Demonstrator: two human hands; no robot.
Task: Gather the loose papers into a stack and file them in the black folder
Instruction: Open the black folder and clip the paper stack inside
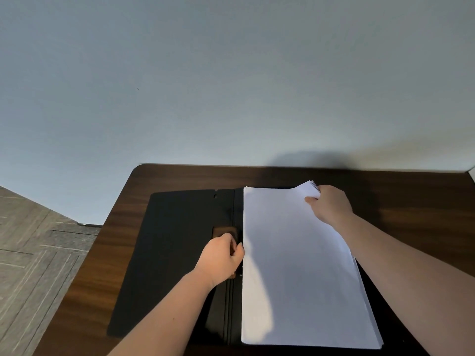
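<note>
The black folder (169, 253) lies open and flat on the dark wooden table (411, 201). A stack of white papers (298, 273) rests on its right half, with the left edge against the spine. My right hand (330, 204) pinches the stack's far right corner and lifts it slightly. My left hand (222, 256) is at the spine, fingers closed on the brown clamp lever (223, 231) beside the papers' left edge. Part of the clamp is hidden under that hand.
A pale wall rises right behind the table's far edge. The table's left edge drops to a grey patterned floor (33, 253). Bare wood shows to the right of the folder.
</note>
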